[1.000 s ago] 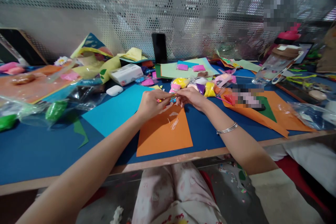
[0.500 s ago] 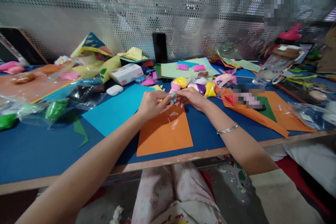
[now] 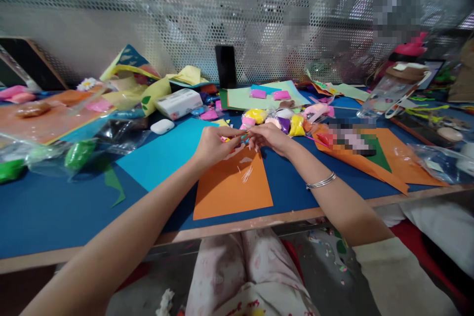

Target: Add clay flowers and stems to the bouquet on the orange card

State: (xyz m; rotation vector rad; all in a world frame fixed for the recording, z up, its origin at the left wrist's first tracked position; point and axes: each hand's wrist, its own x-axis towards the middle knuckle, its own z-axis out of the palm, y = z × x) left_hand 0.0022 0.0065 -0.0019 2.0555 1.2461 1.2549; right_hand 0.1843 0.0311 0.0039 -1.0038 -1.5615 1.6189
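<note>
My left hand (image 3: 212, 145) and my right hand (image 3: 269, 137) meet fingertip to fingertip above the far edge of an orange paper sheet (image 3: 231, 187). Both pinch a small piece between them, too small to name; a bit of light blue shows at the fingertips. Thin white strips (image 3: 246, 174) lie on the orange sheet just below the hands. A silver bangle (image 3: 320, 181) circles my right wrist. Small bags of coloured clay (image 3: 276, 121) lie just beyond the hands.
A dark blue mat (image 3: 55, 207) covers the table, with a light blue sheet (image 3: 163, 155) to the left. Green clay in plastic (image 3: 77, 154), a white earbud case (image 3: 162, 126), a white box (image 3: 178, 103), an upright black phone (image 3: 225, 66) and orange sheets (image 3: 388, 158) surround the spot.
</note>
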